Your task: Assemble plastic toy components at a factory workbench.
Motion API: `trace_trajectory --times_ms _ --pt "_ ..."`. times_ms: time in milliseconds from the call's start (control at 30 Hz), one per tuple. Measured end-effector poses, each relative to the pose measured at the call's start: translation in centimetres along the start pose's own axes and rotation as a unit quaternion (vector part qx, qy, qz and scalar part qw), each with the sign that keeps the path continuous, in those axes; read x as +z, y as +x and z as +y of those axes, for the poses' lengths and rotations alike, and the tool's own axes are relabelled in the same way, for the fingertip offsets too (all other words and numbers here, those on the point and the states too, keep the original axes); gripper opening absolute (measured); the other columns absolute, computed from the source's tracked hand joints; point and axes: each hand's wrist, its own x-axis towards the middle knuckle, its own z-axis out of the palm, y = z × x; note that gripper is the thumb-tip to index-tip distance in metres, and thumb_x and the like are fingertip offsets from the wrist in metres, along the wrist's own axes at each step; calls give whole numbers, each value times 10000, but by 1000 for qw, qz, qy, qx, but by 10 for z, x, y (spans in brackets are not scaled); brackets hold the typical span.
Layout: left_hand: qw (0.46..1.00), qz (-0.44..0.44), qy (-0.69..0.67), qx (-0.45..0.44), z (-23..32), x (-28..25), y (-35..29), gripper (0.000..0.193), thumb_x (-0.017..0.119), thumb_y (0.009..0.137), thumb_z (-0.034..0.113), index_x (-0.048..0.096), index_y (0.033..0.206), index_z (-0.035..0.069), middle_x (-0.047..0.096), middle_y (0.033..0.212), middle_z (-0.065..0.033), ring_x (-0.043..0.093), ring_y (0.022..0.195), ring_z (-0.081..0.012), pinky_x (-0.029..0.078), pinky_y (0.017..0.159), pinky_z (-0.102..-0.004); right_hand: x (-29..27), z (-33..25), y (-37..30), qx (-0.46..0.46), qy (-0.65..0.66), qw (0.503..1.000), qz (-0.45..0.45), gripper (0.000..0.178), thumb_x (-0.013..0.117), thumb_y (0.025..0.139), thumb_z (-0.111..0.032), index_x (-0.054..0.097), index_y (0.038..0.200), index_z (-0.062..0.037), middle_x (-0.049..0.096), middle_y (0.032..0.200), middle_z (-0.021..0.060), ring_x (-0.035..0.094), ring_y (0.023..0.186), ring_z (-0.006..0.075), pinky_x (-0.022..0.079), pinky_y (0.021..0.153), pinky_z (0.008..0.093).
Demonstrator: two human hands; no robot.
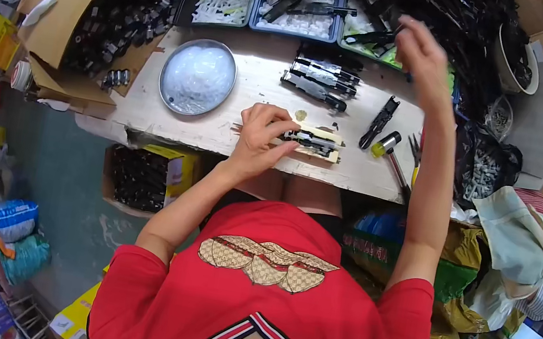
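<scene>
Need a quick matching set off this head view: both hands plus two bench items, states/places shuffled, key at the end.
Column 1
1. Left hand
2. Right hand
3. Round metal dish
4. Hammer

Column 2
A. Heaped with pale, whitish contents
B. Raised by the trays at the far side of the table
C. Lying on the table, to the right of the cream block
D. At the cream block, near the table's front edge

Pairs: 1-D, 2-B, 3-A, 4-C
</scene>
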Motion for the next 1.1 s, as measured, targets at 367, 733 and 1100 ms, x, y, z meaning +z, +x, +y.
trace_trajectory --times_ms 367,733,1100 --pt "992 46 -79 -85 -7 -32 -13 414 724 650 138 636 1053 108 565 1001 -53 484 962 -223 341 841 -334 110 29 -113 -218 -405 885 -67 262 656 732 -161 563 966 -89 496 937 69 455 908 247 323 731 388" --pt "998 19 -44 -34 -16 -29 -11 388 698 700 170 629 1078 116 614 934 -14 489 957 -199 291 850 -344 133 37 -113 -222 -424 874 -89 295 645 742 -186 570 1012 -93 500 918 75 457 903 250 319 745 407" --pt "995 -86 40 21 -11 -41 5 383 685 680 115 636 1057 165 585 966 9 465 942 -201 287 829 -359 74 48 -139 -161 -410 897 48 328 625 762 -142 566 1081 -86 525 1016 106 481 943 266 344 784 411"
